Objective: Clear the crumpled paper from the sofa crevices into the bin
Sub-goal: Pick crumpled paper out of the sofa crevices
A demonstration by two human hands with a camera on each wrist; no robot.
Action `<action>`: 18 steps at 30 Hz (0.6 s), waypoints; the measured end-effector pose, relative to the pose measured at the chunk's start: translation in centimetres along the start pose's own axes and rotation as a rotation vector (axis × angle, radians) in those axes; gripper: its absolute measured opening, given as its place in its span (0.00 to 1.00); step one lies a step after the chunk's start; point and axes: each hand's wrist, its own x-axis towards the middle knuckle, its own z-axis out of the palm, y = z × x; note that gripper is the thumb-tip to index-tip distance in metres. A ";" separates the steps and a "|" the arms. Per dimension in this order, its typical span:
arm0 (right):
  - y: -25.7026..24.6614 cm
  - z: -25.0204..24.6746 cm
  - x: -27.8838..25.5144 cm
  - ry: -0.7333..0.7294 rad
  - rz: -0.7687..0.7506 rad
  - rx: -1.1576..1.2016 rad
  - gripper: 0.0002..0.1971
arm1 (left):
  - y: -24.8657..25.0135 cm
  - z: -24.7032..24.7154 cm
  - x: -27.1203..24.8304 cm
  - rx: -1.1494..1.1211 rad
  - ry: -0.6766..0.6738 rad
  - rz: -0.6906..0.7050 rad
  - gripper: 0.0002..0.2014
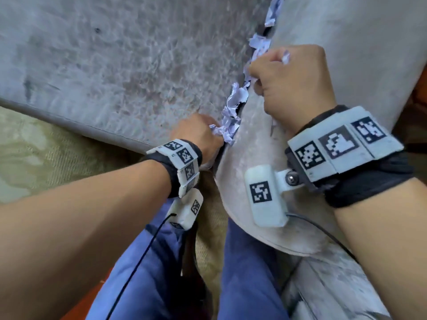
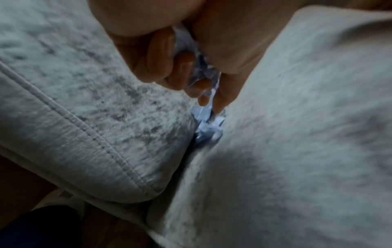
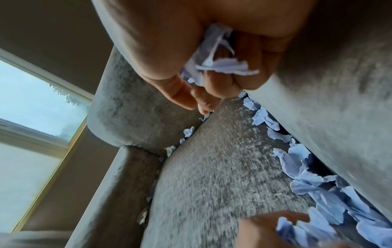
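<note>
Grey mottled velvet seat cushion [image 1: 120,72] filled upper left of the head view; a paler grey cushion [image 1: 251,139] ran down the right side, the two meeting along a dark crevice [image 1: 242,107] through frame centre. Beige woven rug [image 1: 34,153] lay at left edge, below the seat's piped front edge. Blue trouser legs [image 1: 245,285] occupied the bottom centre.

Pale lilac-white crumpled paper scraps [image 1: 231,121] were wedged along the crevice, from top centre down to mid-frame. Right wrist view showed more scraps [image 3: 188,131] in a second seam by the sofa arm, and a window [image 3: 31,104] at left.

Right hand [image 1: 293,82], right of centre, was fisted around crumpled paper, a tuft [image 1: 286,57] poking out by the knuckles; thumb and forefinger [image 3: 206,104] reached to the seam. Left hand [image 1: 198,132], centre frame, was pinching scraps at the lower end of the crevice, fingers [image 2: 161,55] curled over paper already gathered.

White wrist bands [image 1: 344,146] carried black-and-white square code markers; no readable lettering or brand. Black cable [image 1: 138,262] trailed from the left wrist unit. Bin not in frame.
</note>
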 end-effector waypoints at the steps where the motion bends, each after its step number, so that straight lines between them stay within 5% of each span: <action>1: 0.4 0.2 0.3 0.016 0.012 0.026 0.12 | -0.3 0.4 0.8 0.029 -0.029 0.013 0.09; 5: 1.5 0.1 0.5 0.074 0.020 0.110 0.13 | -0.9 1.9 2.5 0.140 -0.087 0.078 0.14; 11: 1.9 0.6 0.6 0.079 -0.013 0.113 0.11 | -1.3 3.3 3.9 0.119 -0.037 0.052 0.07; 18: 1.7 1.7 0.9 0.131 0.024 0.028 0.11 | -1.5 3.9 4.2 0.009 -0.073 0.164 0.15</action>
